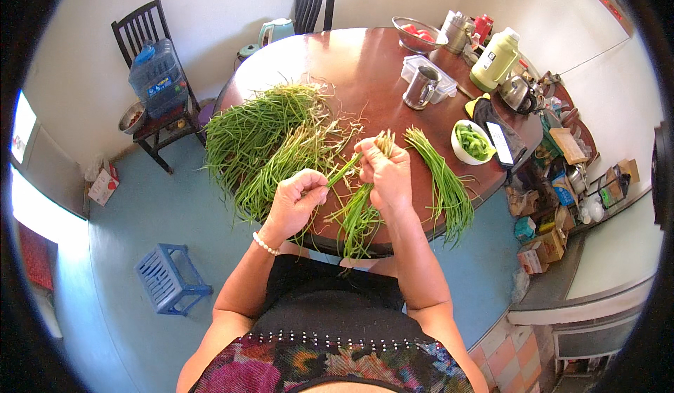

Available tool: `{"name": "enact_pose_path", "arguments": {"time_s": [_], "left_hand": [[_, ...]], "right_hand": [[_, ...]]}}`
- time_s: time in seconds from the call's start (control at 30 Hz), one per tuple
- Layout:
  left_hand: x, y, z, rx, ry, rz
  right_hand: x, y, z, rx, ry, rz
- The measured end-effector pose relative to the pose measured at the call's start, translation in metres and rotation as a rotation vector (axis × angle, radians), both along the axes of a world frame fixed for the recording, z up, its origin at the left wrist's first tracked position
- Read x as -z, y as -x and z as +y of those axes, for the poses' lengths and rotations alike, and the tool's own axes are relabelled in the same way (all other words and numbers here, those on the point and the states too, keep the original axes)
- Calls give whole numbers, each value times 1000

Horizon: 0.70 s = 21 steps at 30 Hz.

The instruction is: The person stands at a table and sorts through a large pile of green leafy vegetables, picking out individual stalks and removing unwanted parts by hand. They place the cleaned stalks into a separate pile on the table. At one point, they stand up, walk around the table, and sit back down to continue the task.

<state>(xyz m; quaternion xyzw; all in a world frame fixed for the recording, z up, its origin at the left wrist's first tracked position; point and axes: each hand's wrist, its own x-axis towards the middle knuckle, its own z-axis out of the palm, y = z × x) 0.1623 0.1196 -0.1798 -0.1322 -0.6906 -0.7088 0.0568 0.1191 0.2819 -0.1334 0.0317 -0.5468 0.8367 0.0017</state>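
My right hand (pixel 387 174) grips a bunch of Chinese chives (pixel 363 219) near its pale root ends, and the green leaves hang below toward the table's near edge. Pinched in the fingers of my left hand (pixel 299 198) are a few chive stalks (pixel 341 174), stretching up toward the right fingertips. Left of my hands spreads a large loose heap of chives (pixel 263 140), with dry husks and roots on its right side. A neat bundle of chives (pixel 442 182) lies right of my right hand, leaves over the table edge.
On the dark red table (pixel 363 98) stand a bowl of green vegetables (pixel 473 143), a phone (pixel 499 143), a metal mug (pixel 421 87), a plastic box (pixel 441 77), a colander with red produce (pixel 418 32) and a green thermos (pixel 494 59). A blue stool (pixel 168 280) is on the floor.
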Motion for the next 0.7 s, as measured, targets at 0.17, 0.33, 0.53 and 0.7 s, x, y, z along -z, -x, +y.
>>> {"name": "enact_pose_path", "arguments": {"time_s": [0.17,0.33,0.53,0.7], "left_hand": [[4,-5,-8,18,-46,-26],[7,-7,-18,-105,-200,-100],[14,-10,1,-71,-41,68],[20,-13,-8,-134,358,182]], "right_hand": [[-6,7,10,178,66,-41],[-6,15,35,175,3,-68],[9,-1,2,-118,67,-24],[-11,11,35,94,211,17]]}}
